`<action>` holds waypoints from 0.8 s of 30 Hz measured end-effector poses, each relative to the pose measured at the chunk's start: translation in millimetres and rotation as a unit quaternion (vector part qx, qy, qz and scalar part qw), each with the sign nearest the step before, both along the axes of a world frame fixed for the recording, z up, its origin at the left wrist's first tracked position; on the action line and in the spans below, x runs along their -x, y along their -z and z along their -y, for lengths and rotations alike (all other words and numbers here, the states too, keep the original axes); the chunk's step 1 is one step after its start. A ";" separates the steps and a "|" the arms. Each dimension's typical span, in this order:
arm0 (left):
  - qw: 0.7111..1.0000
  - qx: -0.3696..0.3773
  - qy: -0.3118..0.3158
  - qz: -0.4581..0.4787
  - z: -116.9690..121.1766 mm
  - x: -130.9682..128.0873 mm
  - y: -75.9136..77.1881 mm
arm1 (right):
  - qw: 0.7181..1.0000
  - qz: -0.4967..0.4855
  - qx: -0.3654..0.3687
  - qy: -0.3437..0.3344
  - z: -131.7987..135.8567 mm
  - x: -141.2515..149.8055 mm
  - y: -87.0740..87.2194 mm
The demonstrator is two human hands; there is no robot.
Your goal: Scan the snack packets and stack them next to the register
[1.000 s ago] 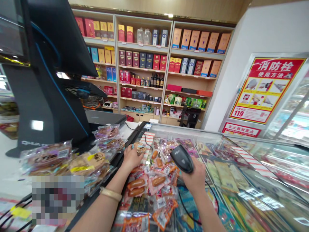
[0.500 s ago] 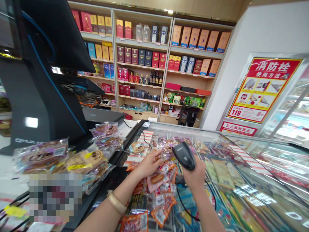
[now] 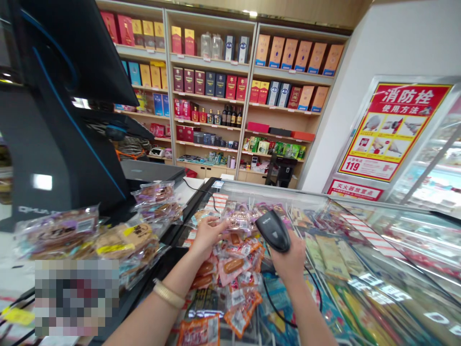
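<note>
My left hand [image 3: 209, 235], a gold bracelet on its wrist, pinches the left edge of a clear and purple snack packet [image 3: 238, 219]. My right hand [image 3: 291, 254] is wrapped round a black barcode scanner [image 3: 273, 231], whose head is close beside the packet's right side. From the scanner a dark cable [image 3: 268, 298] loops down past the wrist. Below both hands, orange and clear sausage packets [image 3: 234, 265] lie in a pile on the glass counter.
More bagged snacks [image 3: 57, 230] lie on the left under a black checkout terminal [image 3: 61, 129]. To the right is a glass-topped case [image 3: 345, 259] with long packets inside. Shelves of boxes and bottles [image 3: 211, 84] line the back wall, beside a red and white fire-hydrant notice [image 3: 396, 129].
My left hand has shifted left and slightly up, drawing the purple snack packet along with it. The right hand and scanner have barely moved.
</note>
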State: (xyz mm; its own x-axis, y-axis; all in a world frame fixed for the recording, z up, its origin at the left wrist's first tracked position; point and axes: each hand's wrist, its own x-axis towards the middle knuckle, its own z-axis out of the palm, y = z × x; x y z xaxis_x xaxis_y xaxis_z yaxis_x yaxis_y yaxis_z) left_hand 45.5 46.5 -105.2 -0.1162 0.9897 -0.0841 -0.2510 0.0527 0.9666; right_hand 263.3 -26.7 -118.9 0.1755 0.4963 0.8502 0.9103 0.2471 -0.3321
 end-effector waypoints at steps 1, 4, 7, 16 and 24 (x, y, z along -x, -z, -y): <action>1.000 0.011 0.001 0.006 -0.4 1.2 0.6 | 1.000 0.006 0.000 -0.003 -0.9 -1.1 0.8; 0.999 0.030 0.011 0.013 -2.0 3.0 2.3 | 0.999 0.035 -0.002 -0.018 -3.4 -4.2 2.9; 1.000 -0.014 0.006 0.012 -4.6 4.1 2.8 | 0.998 0.056 0.013 -0.027 -2.5 -2.7 2.0; 0.981 -0.181 -0.034 -0.066 -2.0 12.0 -4.8 | 0.983 0.092 0.140 -0.072 10.8 15.9 -11.5; 0.986 -0.159 -0.040 -0.030 3.5 10.5 -9.7 | 0.979 0.085 0.170 -0.075 8.0 12.9 -7.9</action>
State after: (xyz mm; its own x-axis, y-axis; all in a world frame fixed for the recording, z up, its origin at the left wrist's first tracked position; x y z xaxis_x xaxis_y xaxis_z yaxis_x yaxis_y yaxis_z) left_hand 35.1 43.0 -95.5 -0.1900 0.9525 0.2382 -0.1835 -0.2728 0.9444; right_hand 250.4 -34.7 -111.0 -0.0516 0.7645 0.6426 0.9216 0.2843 -0.2643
